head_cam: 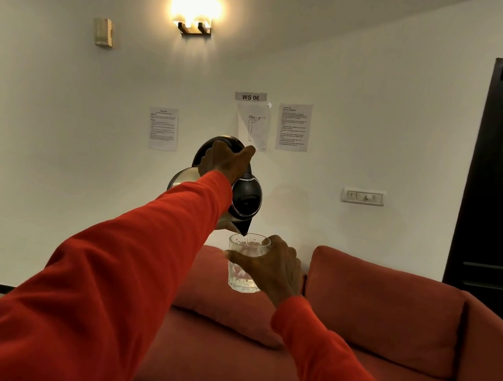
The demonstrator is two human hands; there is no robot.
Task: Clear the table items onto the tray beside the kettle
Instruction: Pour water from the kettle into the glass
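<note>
Above red sofa [389, 313], steel kettle [244, 195] tipped, faceted glass [246, 264]

A small paper label [250, 97] taped on the white wall [55, 124] reads "WS 06"; the printed sheets [293, 126] beside it are too small to read

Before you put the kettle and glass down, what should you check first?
1. Left hand grips the kettle firmly: ok.
2. Right hand holds the glass upright: ok.
3. Spout is over the glass: ok.
4. Glass not too full: cannot tell.
5. Tray in sight to set things on: not ok, no tray or table shows.
6. Sofa below stays dry: cannot tell.
</note>
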